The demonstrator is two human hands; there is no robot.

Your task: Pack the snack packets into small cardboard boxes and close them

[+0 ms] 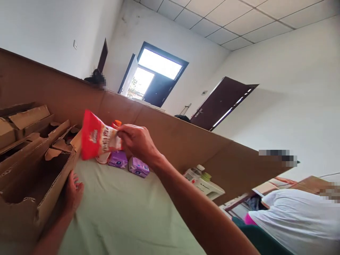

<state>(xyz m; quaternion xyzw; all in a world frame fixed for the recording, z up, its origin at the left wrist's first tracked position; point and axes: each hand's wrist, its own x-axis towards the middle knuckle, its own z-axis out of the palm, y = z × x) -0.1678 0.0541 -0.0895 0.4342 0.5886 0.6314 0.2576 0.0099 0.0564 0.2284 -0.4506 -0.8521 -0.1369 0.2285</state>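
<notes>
One red packet in the right grip; two purple packs below it; two capped bottles right of it.

Two bare arms of one person, uncovered from the fingertips to where the view cuts them off. The right forearm is long and lean, broadening smoothly from a narrow bare wrist. The right hand is bare, with slim fingers and a gently rounded ridge of knuckles. The left forearm, shorter in view, is bare too and leads to a bare left hand with slender fingers, their nails too small to make out.
</notes>
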